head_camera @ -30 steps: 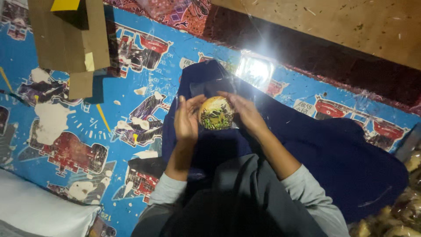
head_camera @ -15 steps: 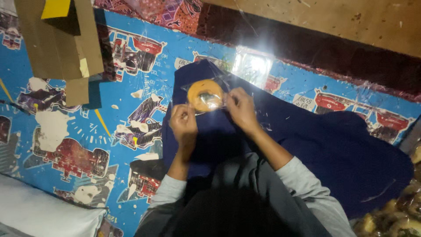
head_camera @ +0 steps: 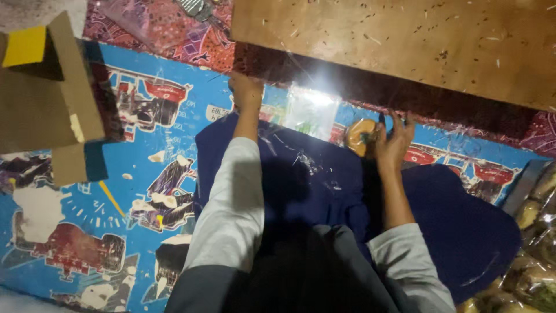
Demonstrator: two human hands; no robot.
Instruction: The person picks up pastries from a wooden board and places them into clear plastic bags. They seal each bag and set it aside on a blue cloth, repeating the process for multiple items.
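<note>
One blue printed mat, patterned with cartoon racing cars, covers most of the floor, and over its far edge lies one brown wooden board speckled with small dark marks, with a strip of red patterned cloth showing beside and under it. One dark navy cloth is spread across the middle of the mat, reaching from under the person's arms out to the right. One brown cardboard box, its flaps open and a yellow patch at its upper corner, stands on the mat's left side, well apart from the arms. At the lower right edge sit several clear-wrapped packets of pale yellowish goods; their number cannot be told. One clear glossy plastic bag lies between the two hands, glaring with reflected light. One round roll of yellowish transparent tape rests at the far edge of the navy cloth, just below the board. The right hand is curled about the roll's right side, fingers loosely bent and touching it. The left hand is stretched forward to the board's near edge, fingers folded in; whether it pinches anything cannot be told.
</note>
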